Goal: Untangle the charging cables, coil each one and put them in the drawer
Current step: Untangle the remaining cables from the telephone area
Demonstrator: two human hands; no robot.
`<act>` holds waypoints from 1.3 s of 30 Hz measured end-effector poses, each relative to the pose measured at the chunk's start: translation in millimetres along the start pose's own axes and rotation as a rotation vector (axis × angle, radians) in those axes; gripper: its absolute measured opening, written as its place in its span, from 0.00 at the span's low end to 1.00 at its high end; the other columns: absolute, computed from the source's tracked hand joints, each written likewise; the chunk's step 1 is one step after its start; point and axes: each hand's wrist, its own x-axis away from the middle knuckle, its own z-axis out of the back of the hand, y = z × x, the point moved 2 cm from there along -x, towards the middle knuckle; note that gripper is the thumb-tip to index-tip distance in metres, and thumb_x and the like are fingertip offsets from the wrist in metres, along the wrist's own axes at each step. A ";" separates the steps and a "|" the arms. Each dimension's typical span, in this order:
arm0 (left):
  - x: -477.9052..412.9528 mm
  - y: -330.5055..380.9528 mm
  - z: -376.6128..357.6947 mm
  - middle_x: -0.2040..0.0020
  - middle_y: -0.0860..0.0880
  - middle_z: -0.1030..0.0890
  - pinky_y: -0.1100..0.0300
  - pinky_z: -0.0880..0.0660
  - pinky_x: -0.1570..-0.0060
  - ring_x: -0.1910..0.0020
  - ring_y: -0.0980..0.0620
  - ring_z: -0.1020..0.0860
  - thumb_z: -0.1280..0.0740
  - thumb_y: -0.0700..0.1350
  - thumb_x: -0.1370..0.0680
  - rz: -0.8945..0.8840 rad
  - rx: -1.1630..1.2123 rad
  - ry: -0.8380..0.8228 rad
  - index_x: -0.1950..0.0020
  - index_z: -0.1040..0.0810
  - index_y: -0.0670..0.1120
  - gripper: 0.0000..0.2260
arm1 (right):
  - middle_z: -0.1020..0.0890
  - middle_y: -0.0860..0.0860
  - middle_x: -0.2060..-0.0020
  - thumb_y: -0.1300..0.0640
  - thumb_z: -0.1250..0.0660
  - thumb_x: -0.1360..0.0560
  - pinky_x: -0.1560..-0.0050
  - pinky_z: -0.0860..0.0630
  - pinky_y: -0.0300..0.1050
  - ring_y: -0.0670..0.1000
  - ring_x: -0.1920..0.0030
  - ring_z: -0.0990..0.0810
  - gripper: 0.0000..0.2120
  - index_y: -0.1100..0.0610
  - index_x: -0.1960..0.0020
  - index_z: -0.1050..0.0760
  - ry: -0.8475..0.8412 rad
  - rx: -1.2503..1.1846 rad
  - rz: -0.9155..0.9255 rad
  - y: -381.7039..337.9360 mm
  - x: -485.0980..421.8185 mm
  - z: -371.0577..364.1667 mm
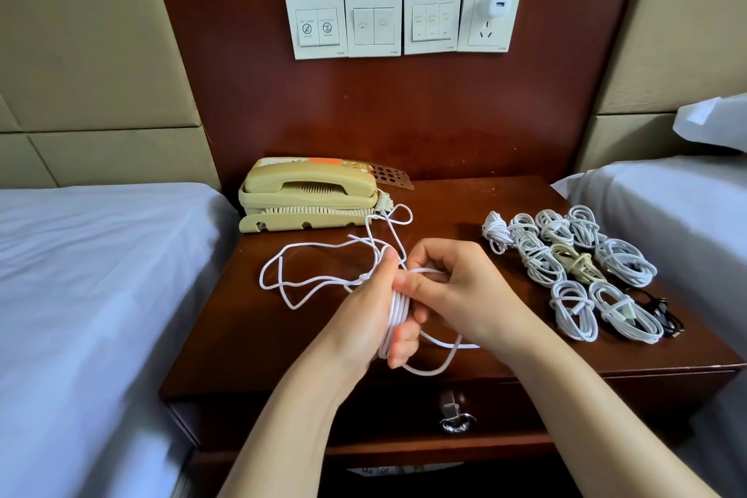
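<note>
Your left hand (364,307) carries the white cable (396,307) as several turns wound round its fingers, which curl in at the bottom. Your right hand (465,287) pinches the strand just beside those turns, thumb and fingers closed on it. The rest of the cable trails loose across the nightstand (444,206) toward the telephone (307,194). The main risk is the small knot (364,276) in that loose run. Wind past it and it will likely pull tight or get buried in the coil. The far loop lies close to the phone's curly cord (384,202) and could snag on it and drag the handset. The turns could also slip off your fingers if your hold relaxes, and a low loop hangs near the table edge. The coiled cables (574,263) sit in a bunch to the right, well apart from your hands. The drawer (525,400) below looks closed, so nothing inside it shows. Your left fingertips are partly hidden behind the coil. You cannot tell where either plug of this cable is, nor whether the loose run is one strand or two.
</note>
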 end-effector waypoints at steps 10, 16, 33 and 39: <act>16.8 13.2 11.7 0.77 0.53 0.43 0.67 0.42 0.81 0.80 0.59 0.45 0.50 0.51 0.19 -0.091 0.201 -0.056 0.75 0.30 0.48 0.26 | 0.40 0.45 0.80 0.57 0.38 0.21 0.78 0.47 0.37 0.44 0.79 0.45 0.12 0.62 0.61 0.26 -0.143 -0.108 -0.201 18.3 -0.3 6.8; 14.1 14.3 25.2 0.79 0.53 0.42 0.69 0.43 0.83 0.83 0.59 0.43 0.50 0.50 0.18 -0.110 0.371 0.055 0.71 0.32 0.44 0.24 | 0.38 0.43 0.79 0.59 0.40 0.20 0.78 0.41 0.30 0.42 0.80 0.40 0.12 0.63 0.49 0.20 -0.360 0.093 -0.150 5.7 7.0 -4.3; -2.2 6.9 43.4 0.82 0.53 0.36 0.66 0.38 0.80 0.83 0.57 0.37 0.53 0.52 0.17 -0.144 0.125 0.478 0.65 0.31 0.41 0.23 | 0.20 0.47 0.68 0.54 0.38 0.21 0.66 0.31 0.37 0.47 0.67 0.25 0.12 0.60 0.57 0.20 -0.454 0.492 0.057 -24.6 23.8 -33.8; 10.0 12.5 29.5 0.81 0.52 0.27 0.70 0.29 0.77 0.81 0.58 0.27 0.54 0.56 0.18 -0.077 -0.181 0.395 0.70 0.27 0.44 0.29 | 0.22 0.48 0.71 0.58 0.35 0.23 0.65 0.33 0.30 0.41 0.70 0.25 0.11 0.59 0.63 0.21 -0.168 0.337 0.095 -27.8 16.8 -24.4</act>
